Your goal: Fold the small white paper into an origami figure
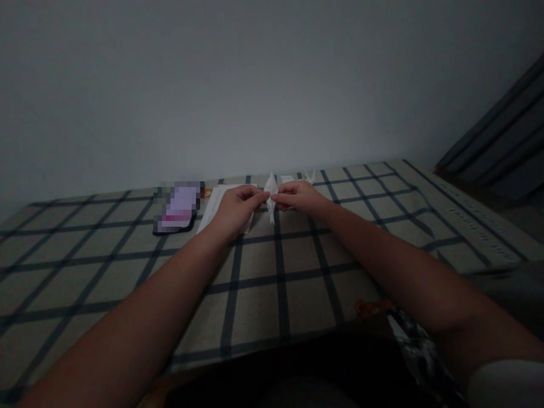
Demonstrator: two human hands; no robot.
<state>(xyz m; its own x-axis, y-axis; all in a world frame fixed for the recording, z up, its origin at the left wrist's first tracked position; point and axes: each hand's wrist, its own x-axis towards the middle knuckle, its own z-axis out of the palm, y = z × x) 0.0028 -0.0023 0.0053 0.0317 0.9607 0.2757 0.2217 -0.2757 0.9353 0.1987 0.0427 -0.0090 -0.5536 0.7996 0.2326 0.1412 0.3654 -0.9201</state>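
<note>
Both arms stretched out over checked cloth [255, 283]: left hand [236, 207] and right hand [300, 197] each pinch a side of small folded white paper piece [271, 195], held just above cloth, phone [178, 208] lying left.

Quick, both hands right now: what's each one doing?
Left hand: closed, pinching the folded white paper from its left side.
Right hand: closed, pinching the same paper from the right.
</note>
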